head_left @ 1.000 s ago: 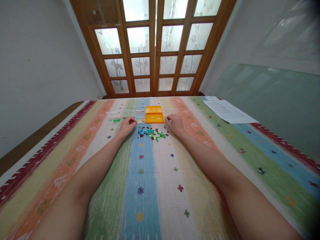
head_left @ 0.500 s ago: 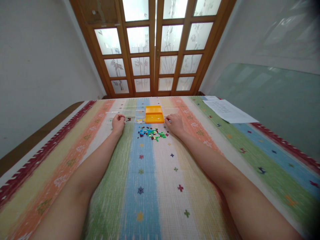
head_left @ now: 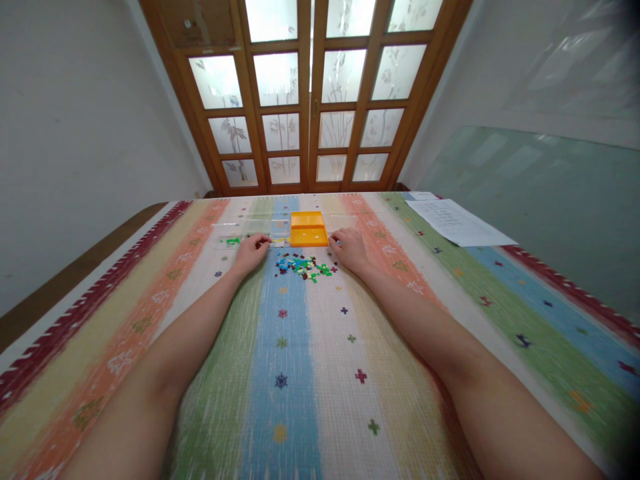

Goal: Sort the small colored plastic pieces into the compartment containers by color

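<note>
While small mixed-colour pieces (head_left: 304,267) lie heaped on a striped cloth (head_left: 295,400), an open orange box (head_left: 309,228) sits just beyond, clear plastic boxes (head_left: 281,227) to its left. By these the left hand (head_left: 251,251) bunches its fingers; the right hand (head_left: 349,247) curls at the orange box's right side. Whether either pinches anything, I cannot tell. Paper (head_left: 459,224) lies far right.

Left arm (head_left: 170,353) and right arm (head_left: 435,333): bare, extended toward the far edge of the table (head_left: 340,413), converging. Left hand (head_left: 252,252): fingers bent, tips directed inward. Right hand (head_left: 351,248): fingers curled, tips directed inward. Grip of either hand: not discernible
</note>
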Motion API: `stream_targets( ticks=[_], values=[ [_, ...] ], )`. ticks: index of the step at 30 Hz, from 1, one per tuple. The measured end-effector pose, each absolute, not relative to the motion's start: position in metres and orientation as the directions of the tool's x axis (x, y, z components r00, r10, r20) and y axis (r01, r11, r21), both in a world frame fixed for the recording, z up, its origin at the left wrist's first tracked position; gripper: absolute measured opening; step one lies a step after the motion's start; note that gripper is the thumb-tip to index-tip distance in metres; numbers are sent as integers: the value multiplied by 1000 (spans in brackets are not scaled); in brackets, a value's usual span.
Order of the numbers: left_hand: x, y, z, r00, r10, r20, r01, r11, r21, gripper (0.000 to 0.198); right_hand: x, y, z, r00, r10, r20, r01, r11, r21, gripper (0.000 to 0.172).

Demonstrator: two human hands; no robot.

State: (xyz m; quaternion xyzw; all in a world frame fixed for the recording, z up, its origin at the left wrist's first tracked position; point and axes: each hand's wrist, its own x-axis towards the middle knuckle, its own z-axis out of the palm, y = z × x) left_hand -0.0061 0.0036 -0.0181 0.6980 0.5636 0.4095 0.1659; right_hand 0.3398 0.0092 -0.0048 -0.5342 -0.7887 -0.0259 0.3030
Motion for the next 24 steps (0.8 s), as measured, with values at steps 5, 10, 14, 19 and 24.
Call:
stream_targets(
  ticks=[5, 10, 14, 19, 24],
  values=[
    [5, -8, -14, 319, 883, 343, 675, -466, 572, 22, 339, 7, -3, -256, 828, 498, 860, 430, -274, 22],
    [8, -15, -5, 471, 836, 282, 667, -547, 506, 23, 339, 7, -4, -265, 820, 507, 859, 440, -262, 21],
    [8, -16, -2, 500, 822, 273, 665, -566, 487, 26, 339, 9, -7, -272, 812, 516, 860, 446, -249, 21],
    [7, -15, -3, 538, 798, 272, 649, -598, 471, 30, 340, 13, -11, -281, 791, 543, 856, 462, -232, 20],
    [8, -13, -5, 513, 815, 271, 674, -578, 460, 26, 340, 12, -11, -285, 794, 537, 853, 466, -235, 20]
  ],
)
